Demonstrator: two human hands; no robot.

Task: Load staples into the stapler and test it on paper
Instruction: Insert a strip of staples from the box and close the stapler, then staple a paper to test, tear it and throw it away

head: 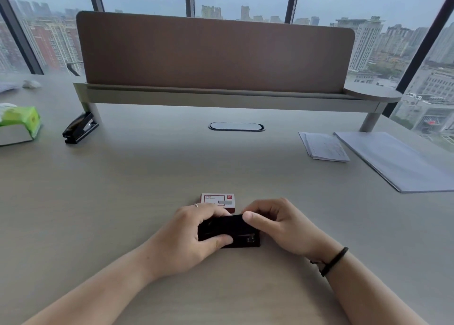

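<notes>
**Mia:** Where is the stapler (229, 230)?

**Dad:** It sits on the desk (147, 177), close to the near edge and about the middle of it. Both hands have hold of it. The left hand (196, 229) wraps round its left end, fingers curled over the top and the thumb pressed on the near side. The right hand (272, 226) curls over its right end, with the thumb lying across the top.

**Mia:** Is it heavy?

**Dad:** I think it is small and hard, with a bit of weight. It looks smooth and black, so it might slip. I would hold the bottom still with one hand and lift the top with the other.

**Mia:** And the staples?

**Dad:** The little red and white staple box (217, 202) lies just behind the stapler, touching or nearly touching the left hand. It looks light, like thin card. The staples inside would be tiny and sharp, and a strip can snap, so pinch it softly by its sides.

**Mia:** What does the box say?

**Dad:** There is print and a small red mark on it, but it is too small for me to read.

**Mia:** Where is the paper?

**Dad:** A small paper stack (323, 146) and some big sheets (398, 162) lie near the right edge. Paper is thin and bendy.

**Mia:** What is that black thing by the far left?

**Dad:** It looks like another stapler (79, 128), next to a green tissue pack (21, 120).
</notes>
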